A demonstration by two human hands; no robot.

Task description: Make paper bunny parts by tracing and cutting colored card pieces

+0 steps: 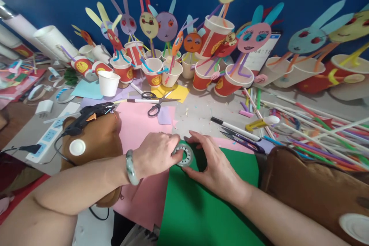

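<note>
A roll of clear tape (188,154) lies flat at the top left corner of a green sheet of paper (211,196). My left hand (157,153), with a jade bangle (132,167) on the wrist, comes from the left with its fingers curled. Its thumb presses at the roll's hole, and the other fingertips are partly hidden. My right hand (215,167) spans the roll from the right, thumb at the near edge and index finger by the far edge. Beneath my left forearm is a pink sheet (144,123).
Black-handled scissors (155,108), a marker (236,128) and a yellow cutter (261,123) lie beyond my hands. A glue gun (86,117) rests on a brown cushion (95,146) beside a power strip (52,138). Paper cups (108,83) with paper figures line the wall; pipe cleaners (325,134) spread right.
</note>
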